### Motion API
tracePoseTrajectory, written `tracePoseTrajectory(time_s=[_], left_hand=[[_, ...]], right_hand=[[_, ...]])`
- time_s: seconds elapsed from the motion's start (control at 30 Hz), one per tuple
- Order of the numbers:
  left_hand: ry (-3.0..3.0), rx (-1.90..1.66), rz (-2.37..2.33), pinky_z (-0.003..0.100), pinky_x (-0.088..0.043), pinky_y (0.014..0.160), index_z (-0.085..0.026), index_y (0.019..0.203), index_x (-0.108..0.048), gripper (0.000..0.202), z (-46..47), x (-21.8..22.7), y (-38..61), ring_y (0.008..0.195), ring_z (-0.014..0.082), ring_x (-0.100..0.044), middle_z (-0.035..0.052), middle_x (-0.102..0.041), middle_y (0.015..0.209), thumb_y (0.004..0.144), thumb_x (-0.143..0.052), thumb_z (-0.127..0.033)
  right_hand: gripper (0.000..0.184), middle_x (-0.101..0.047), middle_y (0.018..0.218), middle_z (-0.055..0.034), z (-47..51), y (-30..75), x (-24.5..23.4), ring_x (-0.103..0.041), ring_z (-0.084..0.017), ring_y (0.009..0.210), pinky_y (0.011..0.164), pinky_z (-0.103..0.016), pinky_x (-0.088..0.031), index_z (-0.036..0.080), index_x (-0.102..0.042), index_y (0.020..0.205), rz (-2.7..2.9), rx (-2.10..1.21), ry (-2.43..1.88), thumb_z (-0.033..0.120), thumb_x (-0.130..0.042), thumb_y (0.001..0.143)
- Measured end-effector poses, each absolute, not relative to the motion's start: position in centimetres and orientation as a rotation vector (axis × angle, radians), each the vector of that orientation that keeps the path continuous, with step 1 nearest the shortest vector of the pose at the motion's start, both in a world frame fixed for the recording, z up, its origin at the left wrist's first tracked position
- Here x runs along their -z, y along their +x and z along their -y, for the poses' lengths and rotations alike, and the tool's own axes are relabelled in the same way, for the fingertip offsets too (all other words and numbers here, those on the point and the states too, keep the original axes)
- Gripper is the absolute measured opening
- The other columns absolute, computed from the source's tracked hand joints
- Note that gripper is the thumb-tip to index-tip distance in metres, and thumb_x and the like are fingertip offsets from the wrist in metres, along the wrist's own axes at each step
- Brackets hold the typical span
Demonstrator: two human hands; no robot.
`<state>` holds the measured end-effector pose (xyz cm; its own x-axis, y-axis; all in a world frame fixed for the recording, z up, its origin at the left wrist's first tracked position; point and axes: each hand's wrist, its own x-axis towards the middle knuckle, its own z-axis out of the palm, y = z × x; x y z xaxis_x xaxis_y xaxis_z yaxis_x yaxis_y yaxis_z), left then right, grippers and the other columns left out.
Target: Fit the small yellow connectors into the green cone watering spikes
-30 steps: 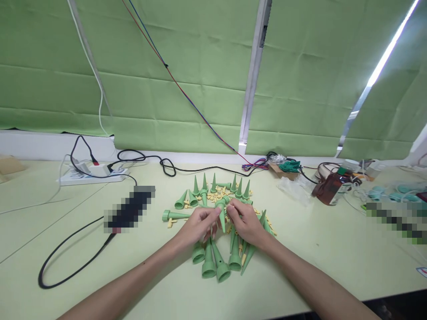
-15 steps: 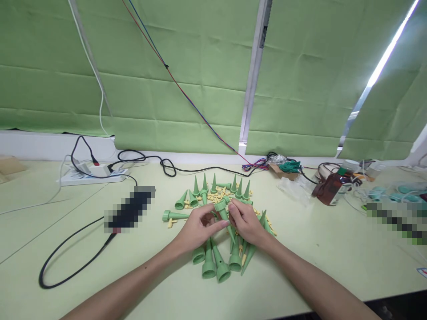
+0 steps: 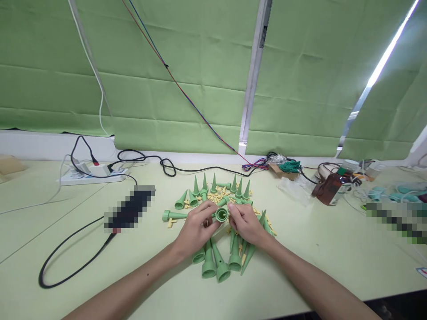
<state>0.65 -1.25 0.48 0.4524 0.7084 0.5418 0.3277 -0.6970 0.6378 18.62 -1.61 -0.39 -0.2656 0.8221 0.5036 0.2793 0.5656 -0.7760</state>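
Note:
My left hand (image 3: 200,224) is closed around a green plastic plant watering spike (image 3: 221,215). The spike's round, hollow end faces me, and its pointed part is hidden behind the fingers. Close by on the right, my right hand (image 3: 245,220) has its fingers pinched together at the spike's rim; what they hold, if anything, is hidden. Several more green spikes (image 3: 222,271) lie below the hands with their wide ends toward me. Beyond the hands, other spikes (image 3: 239,190) stand point up around a scatter of small yellow plastic pieces (image 3: 218,194).
On the left are a power strip (image 3: 90,175) and a blurred dark device (image 3: 131,211) with a looped black cable. A brown bottle (image 3: 332,189) and a clear plastic bag (image 3: 295,189) lie at the right. Green sheeting (image 3: 200,98) covers the wall behind the table.
The spike in my left hand has turned, from pointing down toward me to showing its hollow end. My right hand has barely moved.

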Motion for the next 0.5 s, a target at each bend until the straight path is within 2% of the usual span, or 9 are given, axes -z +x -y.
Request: tracePoseTrajectory(time_s=[0.17, 0.27, 0.4, 0.5], left_hand=[[2.228, -1.160, -0.964, 0.023, -0.040, 0.056, -0.020, 0.097, -0.062, 0.013, 1.29, -0.55, 0.79, 0.062, 0.0107, -0.048, 0.0018, -0.057, 0.086, 0.088, -0.054, -0.022], [2.124, -1.152, -1.052, 0.022, -0.038, 0.054, -0.018, 0.085, -0.058, 0.009, 1.08, -0.48, 0.84, 0.059, 0.0104, -0.048, -0.0002, -0.056, 0.076, 0.086, -0.057, -0.027], [1.790, -0.987, -0.981, 0.021, -0.032, 0.044, -0.017, 0.071, -0.052, 0.033, 0.61, -0.34, 0.86, 0.045, 0.0094, -0.043, -0.0036, -0.047, 0.054, 0.092, -0.049, -0.042], [1.576, -0.864, -0.884, 0.023, -0.033, 0.039, -0.017, 0.066, -0.050, 0.049, 0.50, -0.44, 0.95, 0.038, 0.0107, -0.044, -0.0013, -0.050, 0.048, 0.093, -0.040, -0.057]], right_hand=[[0.052, -0.042, 0.047, 0.0030, 1.51, 18.52, 0.50, -0.039, -0.012, 0.045, 0.051, -0.027, -0.033, 0.021, -0.040, 0.056, 1.776, -0.689, -0.916, 0.044, -0.031, 0.102], [0.050, -0.043, 0.050, 0.0029, 1.49, 18.54, 0.36, -0.040, -0.012, 0.048, 0.053, -0.027, -0.034, 0.021, -0.040, 0.059, 1.753, -0.658, -0.925, 0.044, -0.032, 0.101], [0.047, -0.043, 0.053, 0.0028, 1.59, 18.65, 0.09, -0.041, -0.012, 0.051, 0.055, -0.027, -0.034, 0.021, -0.040, 0.060, 1.755, -0.637, -0.931, 0.043, -0.033, 0.101], [0.045, -0.043, 0.054, 0.0029, 1.66, 18.64, 0.02, -0.040, -0.012, 0.052, 0.054, -0.027, -0.033, 0.021, -0.040, 0.062, 1.811, -0.631, -0.923, 0.042, -0.035, 0.101]])
